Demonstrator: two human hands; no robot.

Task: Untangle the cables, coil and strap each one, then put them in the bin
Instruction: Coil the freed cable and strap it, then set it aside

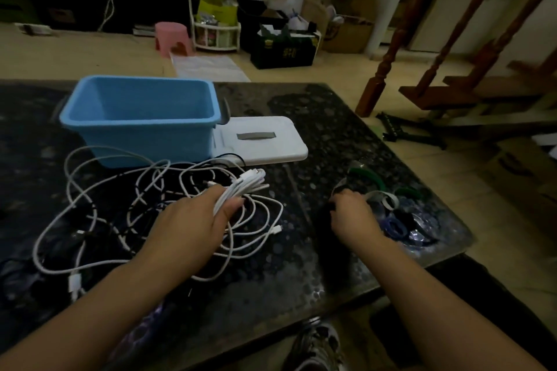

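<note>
My left hand point(193, 220) grips a folded bundle of white cable point(244, 185) above the middle of the dark table point(301, 274). Under and around it lies a tangle of white and black cables point(99, 205). A blue bin point(141, 117) stands open and empty at the back left. My right hand point(351, 214) has its fingers curled down on a pile of straps point(388, 205), green, white, blue and black, near the table's right edge. Which strap it pinches I cannot tell.
A white lid point(265, 138) with a grey handle lies flat to the right of the bin. The table's right edge runs close behind the straps. A shoe point(316, 343) shows below the front edge. Boxes, a pink stool and a wooden stair stand on the floor beyond.
</note>
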